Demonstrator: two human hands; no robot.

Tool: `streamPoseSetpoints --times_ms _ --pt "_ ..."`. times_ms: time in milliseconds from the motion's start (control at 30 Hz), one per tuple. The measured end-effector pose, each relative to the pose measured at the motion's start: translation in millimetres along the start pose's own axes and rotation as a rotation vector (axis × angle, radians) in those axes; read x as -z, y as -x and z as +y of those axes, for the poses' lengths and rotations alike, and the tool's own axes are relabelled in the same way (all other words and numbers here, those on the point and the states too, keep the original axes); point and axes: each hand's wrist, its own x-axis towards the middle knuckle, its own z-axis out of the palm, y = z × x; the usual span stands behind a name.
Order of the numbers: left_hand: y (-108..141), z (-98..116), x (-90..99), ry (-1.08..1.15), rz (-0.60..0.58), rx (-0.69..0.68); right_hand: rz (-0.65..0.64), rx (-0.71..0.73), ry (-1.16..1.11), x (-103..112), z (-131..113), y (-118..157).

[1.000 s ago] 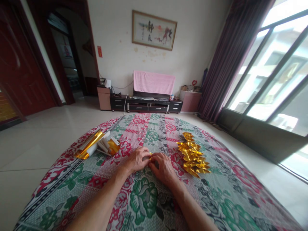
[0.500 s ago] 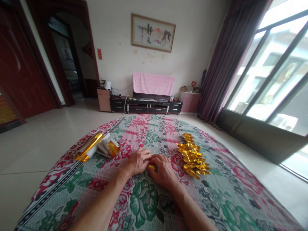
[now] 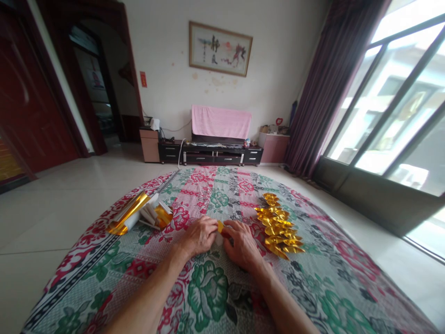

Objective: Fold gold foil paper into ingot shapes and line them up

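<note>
A small piece of gold foil paper (image 3: 220, 226) lies between my two hands, over the middle of the patterned tablecloth (image 3: 208, 287). My left hand (image 3: 200, 235) pinches its left end, and my right hand (image 3: 240, 241) has its fingers closed on the right end. Fingers cover most of the paper, so its folds cannot be made out. To the right stands a row of folded gold foil paper shapes (image 3: 278, 225) with pointed ends, packed close together. Loose gold and white paper sheets (image 3: 134, 213) lie in a pile on the left.
The round table's cloth edge curves around both sides. Beyond it, a low black TV cabinet (image 3: 217, 155) stands by the wall, with a pink cloth (image 3: 221, 120) over what is on it. A purple curtain (image 3: 323, 93) and large window are at right.
My right hand has shifted slightly right, away from the left. More of the gold paper shows between the fingers. The folded shapes and the paper pile stay put.
</note>
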Motion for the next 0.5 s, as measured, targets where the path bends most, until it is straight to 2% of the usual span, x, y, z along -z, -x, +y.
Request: streamPoseSetpoints --times_ms 333,500 --pt "2.1 -6.0 -5.0 0.021 0.017 0.029 -0.061 0.023 -0.095 2.8 3.8 2.7" --pt "3.8 -7.2 1.0 0.074 -0.039 0.048 -0.079 0.009 -0.141 2.6 7.7 1.7"
